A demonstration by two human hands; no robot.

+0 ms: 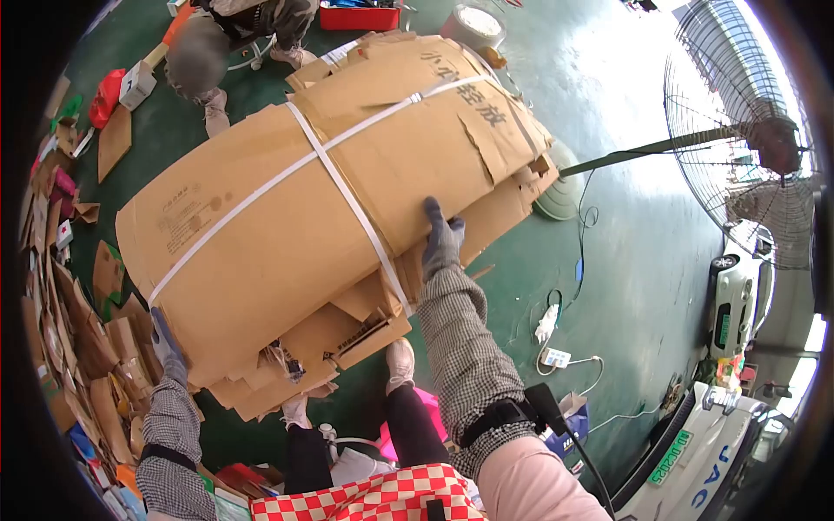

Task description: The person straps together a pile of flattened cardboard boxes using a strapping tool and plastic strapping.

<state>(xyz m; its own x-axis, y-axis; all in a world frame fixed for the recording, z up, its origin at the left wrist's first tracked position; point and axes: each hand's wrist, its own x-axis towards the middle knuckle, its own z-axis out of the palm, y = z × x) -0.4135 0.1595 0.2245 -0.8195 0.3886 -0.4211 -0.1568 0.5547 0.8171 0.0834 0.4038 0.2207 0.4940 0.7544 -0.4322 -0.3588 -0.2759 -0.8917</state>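
Note:
A large bundle of flattened cardboard [269, 217] lies tilted in front of me, bound crosswise by white straps [347, 191]. My left hand [165, 343], in a grey glove, is at the bundle's lower left edge; its fingers are partly seen, and how far they close is unclear. My right hand [442, 236], also gloved, rests against the near right edge with fingers apart, the thumb and fingertips on the top sheet. Loose cardboard layers stick out below the top sheet. Dark printed characters mark the upper right part.
Cardboard scraps [104, 347] pile up on the left. Another person [261, 26] sits beyond the bundle, near a red tray [359, 17]. A large fan [764, 143] stands at the right on a round base. A power strip [554, 357] with cables and white vehicles [695, 451] are on the right.

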